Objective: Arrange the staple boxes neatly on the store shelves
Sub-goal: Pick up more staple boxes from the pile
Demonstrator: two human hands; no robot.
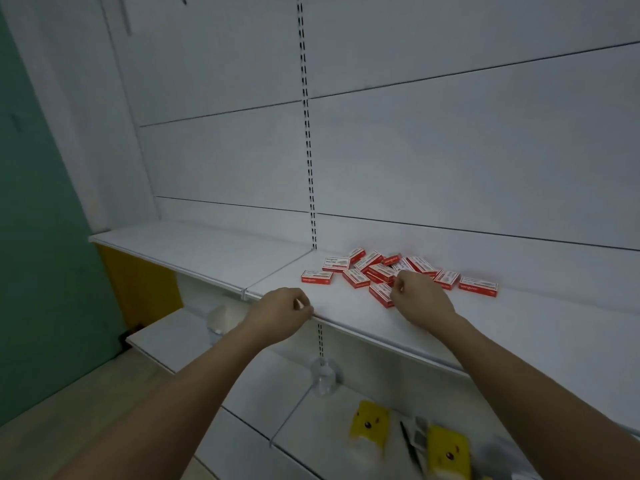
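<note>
Several small red-and-white staple boxes (pixel 381 271) lie scattered in a loose heap on the white shelf (pixel 346 306), some overlapping. One box (pixel 317 276) sits apart at the left, another (pixel 478 286) at the right end. My right hand (pixel 420 299) is over the front of the heap with curled fingers, touching the nearest box (pixel 380 294); whether it grips the box is unclear. My left hand (pixel 282 311) hovers at the shelf's front edge, fingers loosely curled, holding nothing.
A slotted black upright (pixel 308 133) runs down the white back panel. Lower shelves hold yellow cartoon-faced items (pixel 370 424), a second yellow one (pixel 448 452), a clear round object (pixel 323 375) and a white box (pixel 225 315). A green wall (pixel 41 237) is at left.
</note>
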